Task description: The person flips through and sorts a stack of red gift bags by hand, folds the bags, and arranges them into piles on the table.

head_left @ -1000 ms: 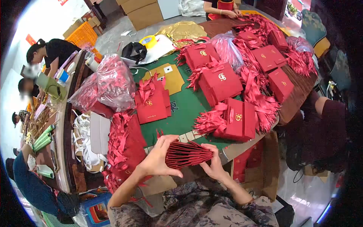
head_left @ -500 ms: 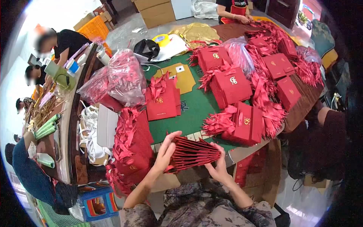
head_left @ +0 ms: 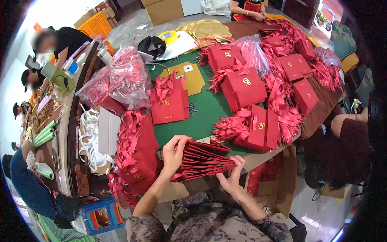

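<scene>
A fanned stack of red folded bags [head_left: 206,160] is held between my two hands over the table's near edge. My left hand [head_left: 174,152] grips the upper left side of the stack with fingers bent. On the right, my right hand [head_left: 233,175] pinches the narrow end of the fan between thumb and fingers. Beyond it lie a red bag pile with gold print [head_left: 168,105], a bundle with ribbons [head_left: 262,128] and another stack [head_left: 245,86]. A heap of red ribboned bags [head_left: 135,155] is left of my left hand.
Plastic-wrapped red bundles [head_left: 130,78] stand at the left of the green tabletop [head_left: 203,105]. White straps [head_left: 93,141] lie beside a grey box [head_left: 109,132]. A roll of yellow tape [head_left: 168,37] is at the back. People sit or stand at left, right and far side.
My left hand has gone from spread fingers beside the stack to a bent-fingered grip at its upper left. The fan has opened wider there, with one bag separated from the rest.
</scene>
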`<state>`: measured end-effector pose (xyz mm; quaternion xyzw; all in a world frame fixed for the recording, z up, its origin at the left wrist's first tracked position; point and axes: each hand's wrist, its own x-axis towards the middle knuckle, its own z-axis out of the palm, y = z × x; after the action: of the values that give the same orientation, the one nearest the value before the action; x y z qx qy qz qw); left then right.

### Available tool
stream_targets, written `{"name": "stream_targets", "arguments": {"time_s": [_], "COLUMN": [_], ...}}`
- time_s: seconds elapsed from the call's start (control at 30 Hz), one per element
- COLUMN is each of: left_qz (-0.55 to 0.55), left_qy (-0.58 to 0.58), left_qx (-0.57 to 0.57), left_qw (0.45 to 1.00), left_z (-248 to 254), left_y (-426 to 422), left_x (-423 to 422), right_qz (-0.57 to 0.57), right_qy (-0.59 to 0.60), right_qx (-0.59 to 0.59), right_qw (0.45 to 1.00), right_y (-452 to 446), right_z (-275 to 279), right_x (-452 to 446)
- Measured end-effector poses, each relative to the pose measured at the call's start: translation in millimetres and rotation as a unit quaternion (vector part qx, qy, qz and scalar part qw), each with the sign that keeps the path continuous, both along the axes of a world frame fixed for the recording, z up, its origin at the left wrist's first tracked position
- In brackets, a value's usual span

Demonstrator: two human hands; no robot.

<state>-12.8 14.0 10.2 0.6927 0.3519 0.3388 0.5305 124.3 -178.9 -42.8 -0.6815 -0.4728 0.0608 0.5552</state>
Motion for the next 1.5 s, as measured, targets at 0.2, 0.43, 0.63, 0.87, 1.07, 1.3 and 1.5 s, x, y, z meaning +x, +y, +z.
{"name": "stream_targets", "arguments": {"time_s": [0.2, 0.43, 0.63, 0.87, 1.07, 1.3, 1.5], "left_qz": [-0.068, -0.098, -0.093, -0.045, -0.021, -0.082, -0.143], "left_qy": [0.019, 0.047, 0.024, 0.053, 0.01, 0.031, 0.012], "left_qx": [0.108, 0.113, 0.092, 0.089, 0.124, 0.1, 0.052], "left_qw": [0.992, 0.988, 0.991, 0.994, 0.992, 0.991, 0.988], "left_z": [7, 7, 5, 5, 0, 4, 2], "left_y": [8, 17, 15, 20, 23, 14, 13], "left_x": [-7, -7, -1, -2, 9, 4, -12], "right_qz": [0.152, 0.211, 0.206, 0.227, 0.237, 0.231, 0.209], "right_qy": [0.172, 0.21, 0.214, 0.188, 0.181, 0.179, 0.145], "right_qx": [0.092, 0.083, 0.073, 0.084, 0.066, 0.066, 0.054], "right_qw": [0.969, 0.951, 0.952, 0.952, 0.952, 0.954, 0.966], "right_y": [8, 9, 11, 8, 8, 10, 7], "right_z": [-6, -13, -9, -15, -12, -10, -12], "right_x": [10, 17, 14, 13, 17, 18, 17]}}
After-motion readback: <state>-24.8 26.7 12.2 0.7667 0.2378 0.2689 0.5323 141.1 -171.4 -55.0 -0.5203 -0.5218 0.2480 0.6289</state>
